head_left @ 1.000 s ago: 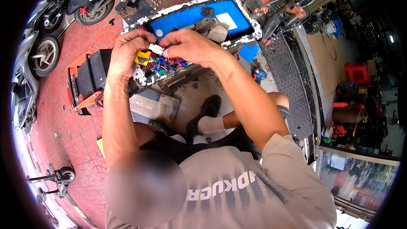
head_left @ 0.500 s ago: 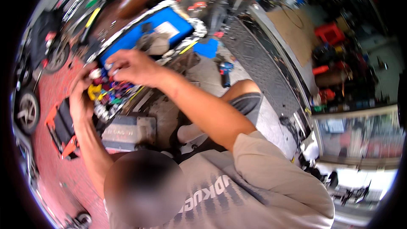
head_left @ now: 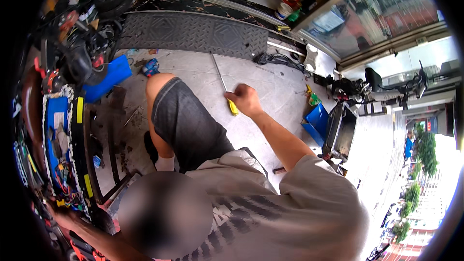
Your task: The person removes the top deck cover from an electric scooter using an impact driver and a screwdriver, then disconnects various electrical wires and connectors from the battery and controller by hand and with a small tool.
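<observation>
My right hand is closed round the yellow handle of a long screwdriver, over the grey floor to the right of my bent knee. Its thin metal shaft slants up and away toward the dark ramp plate. At the lower left, my left hand is beside a bundle of coloured wires and connectors. Those fingers are dim and partly lost among the parts, so their grip is unclear. Behind the wires lies a blue battery pack in a compartment with a pale, ragged rim.
A blue cordless drill lies past my knee, near a blue flat piece. The textured ramp plate runs along the doorway. On the right stand a blue box and a dark open-topped bin.
The view has swung right. My right hand has left the wires and now grips the screwdriver over the floor at right. My left hand stays by the wires.
</observation>
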A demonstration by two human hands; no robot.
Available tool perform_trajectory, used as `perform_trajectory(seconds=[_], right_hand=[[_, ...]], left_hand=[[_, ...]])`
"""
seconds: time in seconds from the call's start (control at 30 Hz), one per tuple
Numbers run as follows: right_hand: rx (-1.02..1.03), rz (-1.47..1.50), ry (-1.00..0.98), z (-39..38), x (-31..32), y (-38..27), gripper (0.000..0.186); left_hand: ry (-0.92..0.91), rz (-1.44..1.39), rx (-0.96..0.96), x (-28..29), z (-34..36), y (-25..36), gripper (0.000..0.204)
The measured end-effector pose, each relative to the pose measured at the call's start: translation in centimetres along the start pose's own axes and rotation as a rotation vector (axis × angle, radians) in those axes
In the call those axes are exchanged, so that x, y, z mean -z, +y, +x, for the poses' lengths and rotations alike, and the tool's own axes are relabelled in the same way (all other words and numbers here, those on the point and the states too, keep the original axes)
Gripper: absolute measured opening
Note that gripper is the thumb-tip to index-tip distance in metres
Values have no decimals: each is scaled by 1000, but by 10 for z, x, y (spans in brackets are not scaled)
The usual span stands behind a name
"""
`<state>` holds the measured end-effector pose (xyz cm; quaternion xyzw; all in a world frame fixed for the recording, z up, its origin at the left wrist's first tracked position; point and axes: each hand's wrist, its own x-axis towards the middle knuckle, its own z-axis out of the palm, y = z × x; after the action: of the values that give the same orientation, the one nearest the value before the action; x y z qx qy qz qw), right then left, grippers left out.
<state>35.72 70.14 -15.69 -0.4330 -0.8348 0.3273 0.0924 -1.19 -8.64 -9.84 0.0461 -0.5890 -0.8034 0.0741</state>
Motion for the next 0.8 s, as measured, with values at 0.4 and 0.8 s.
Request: perform_trajectory(seconds=[0.4, 0.8], right_hand=[[-980, -339, -671, -312, -61, 305, 60], [-49, -274, -659, -366, -115, 388, 27]], left_hand=[[-40, 463, 274, -13, 126, 10, 36], [-152, 617, 134, -118, 101, -3, 39]])
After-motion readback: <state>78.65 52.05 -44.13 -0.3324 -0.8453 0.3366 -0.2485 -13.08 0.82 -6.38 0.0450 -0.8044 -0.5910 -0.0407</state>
